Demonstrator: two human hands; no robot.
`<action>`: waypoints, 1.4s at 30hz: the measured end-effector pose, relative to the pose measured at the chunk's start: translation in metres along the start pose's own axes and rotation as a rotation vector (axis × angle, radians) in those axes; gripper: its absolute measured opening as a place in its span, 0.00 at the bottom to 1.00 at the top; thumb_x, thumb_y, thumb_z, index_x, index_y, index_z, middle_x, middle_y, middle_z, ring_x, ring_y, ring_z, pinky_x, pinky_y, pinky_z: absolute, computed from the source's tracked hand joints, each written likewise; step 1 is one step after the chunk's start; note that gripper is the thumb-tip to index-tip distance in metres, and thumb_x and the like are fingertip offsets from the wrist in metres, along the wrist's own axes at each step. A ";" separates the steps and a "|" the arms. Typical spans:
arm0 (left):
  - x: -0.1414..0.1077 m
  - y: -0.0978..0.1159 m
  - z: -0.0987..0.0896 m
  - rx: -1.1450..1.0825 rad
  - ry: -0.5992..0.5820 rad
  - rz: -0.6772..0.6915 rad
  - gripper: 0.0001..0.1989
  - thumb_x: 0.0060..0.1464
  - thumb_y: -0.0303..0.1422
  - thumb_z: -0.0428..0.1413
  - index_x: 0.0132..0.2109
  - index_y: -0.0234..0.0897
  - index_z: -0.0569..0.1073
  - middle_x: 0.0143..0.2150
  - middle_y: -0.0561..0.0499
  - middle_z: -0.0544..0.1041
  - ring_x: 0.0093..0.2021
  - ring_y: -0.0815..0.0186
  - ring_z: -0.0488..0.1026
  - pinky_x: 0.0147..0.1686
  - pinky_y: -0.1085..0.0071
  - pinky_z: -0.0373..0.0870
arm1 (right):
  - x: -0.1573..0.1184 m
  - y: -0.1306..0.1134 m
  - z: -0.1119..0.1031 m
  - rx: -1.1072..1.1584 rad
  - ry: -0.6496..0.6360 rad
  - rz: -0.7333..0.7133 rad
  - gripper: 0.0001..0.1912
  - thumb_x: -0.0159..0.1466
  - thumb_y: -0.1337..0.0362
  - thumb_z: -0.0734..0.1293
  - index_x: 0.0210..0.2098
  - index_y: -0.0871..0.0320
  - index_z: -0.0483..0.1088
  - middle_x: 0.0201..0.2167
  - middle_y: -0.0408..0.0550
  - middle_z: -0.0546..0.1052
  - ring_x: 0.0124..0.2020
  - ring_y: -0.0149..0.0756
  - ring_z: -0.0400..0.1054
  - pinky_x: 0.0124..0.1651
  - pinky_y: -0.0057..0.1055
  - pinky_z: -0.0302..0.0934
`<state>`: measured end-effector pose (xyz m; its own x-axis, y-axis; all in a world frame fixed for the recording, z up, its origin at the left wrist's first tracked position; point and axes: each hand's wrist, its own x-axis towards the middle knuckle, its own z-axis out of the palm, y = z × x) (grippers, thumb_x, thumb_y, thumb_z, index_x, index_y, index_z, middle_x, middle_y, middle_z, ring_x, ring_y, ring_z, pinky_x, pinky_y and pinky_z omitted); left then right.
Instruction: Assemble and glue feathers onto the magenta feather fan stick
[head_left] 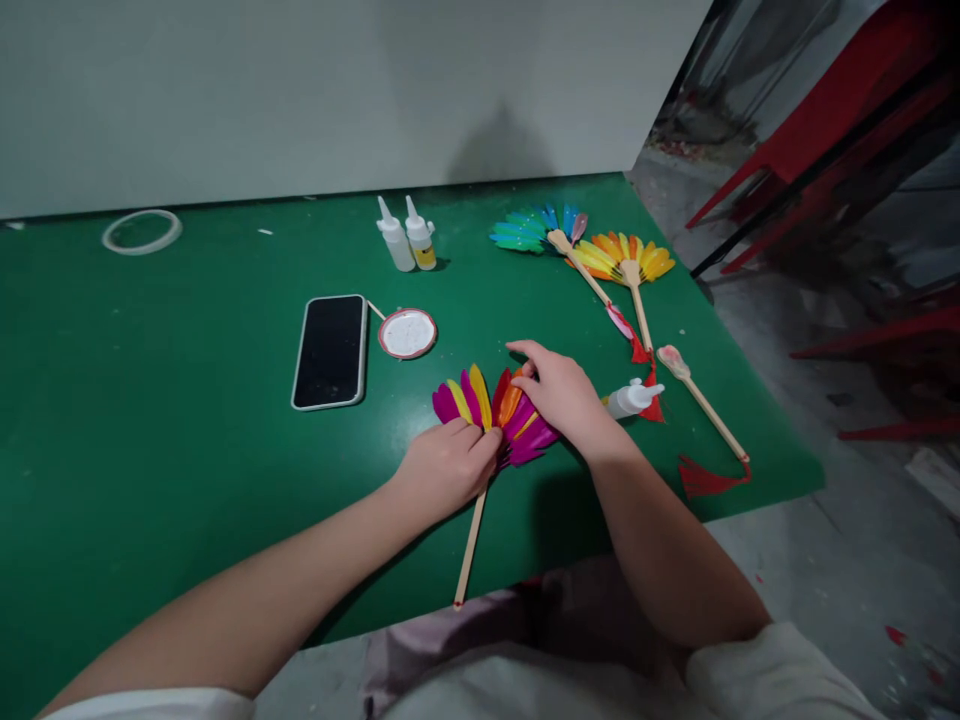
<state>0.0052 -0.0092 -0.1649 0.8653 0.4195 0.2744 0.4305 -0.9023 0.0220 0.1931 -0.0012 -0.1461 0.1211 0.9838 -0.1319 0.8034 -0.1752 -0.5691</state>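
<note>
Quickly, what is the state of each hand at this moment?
Left hand: closed on the middle of the feather fan.
Right hand: partly open, at the fan's orange feather; whether it grips cannot be told.

A green table (187, 440) is bearing a pale ring (172, 236) and two upright bottles (399, 247) near its far edge, a phone (330, 352) and white dish (407, 333) nearer its middle. Two feathered fans (632, 271) are lying by its far right corner, another bottle (628, 400) and a tasselled stick (706, 408) toward its near right corner.
</note>
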 end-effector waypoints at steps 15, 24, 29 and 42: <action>-0.002 0.001 0.005 -0.005 0.044 -0.001 0.07 0.55 0.28 0.47 0.38 0.33 0.69 0.25 0.50 0.70 0.26 0.65 0.68 0.25 0.69 0.65 | -0.026 -0.030 -0.015 0.060 0.318 -0.210 0.14 0.63 0.63 0.58 0.47 0.55 0.68 0.42 0.49 0.73 0.38 0.36 0.69 0.40 0.32 0.61; -0.005 0.000 0.008 -0.081 0.077 -0.001 0.05 0.53 0.29 0.48 0.35 0.34 0.69 0.26 0.48 0.71 0.27 0.65 0.69 0.26 0.70 0.66 | -0.085 -0.078 -0.048 0.302 0.237 -0.627 0.11 0.61 0.68 0.61 0.41 0.53 0.71 0.34 0.43 0.77 0.35 0.29 0.70 0.39 0.26 0.65; -0.003 -0.001 0.003 0.011 0.091 0.018 0.06 0.53 0.27 0.48 0.34 0.35 0.69 0.23 0.50 0.70 0.25 0.65 0.68 0.22 0.72 0.62 | -0.119 0.022 -0.071 0.212 0.735 -0.103 0.08 0.60 0.63 0.62 0.35 0.53 0.73 0.28 0.45 0.77 0.21 0.30 0.66 0.26 0.30 0.63; -0.004 -0.001 0.004 0.046 0.132 0.035 0.07 0.54 0.27 0.47 0.36 0.35 0.69 0.22 0.50 0.71 0.23 0.65 0.69 0.21 0.72 0.62 | 0.029 0.099 -0.080 -0.400 0.282 -0.015 0.12 0.58 0.61 0.65 0.39 0.58 0.74 0.36 0.51 0.76 0.38 0.36 0.67 0.42 0.30 0.57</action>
<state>0.0023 -0.0095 -0.1694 0.8402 0.3681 0.3983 0.4141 -0.9096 -0.0328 0.3230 0.0134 -0.1412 0.2168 0.9674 0.1307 0.9605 -0.1875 -0.2057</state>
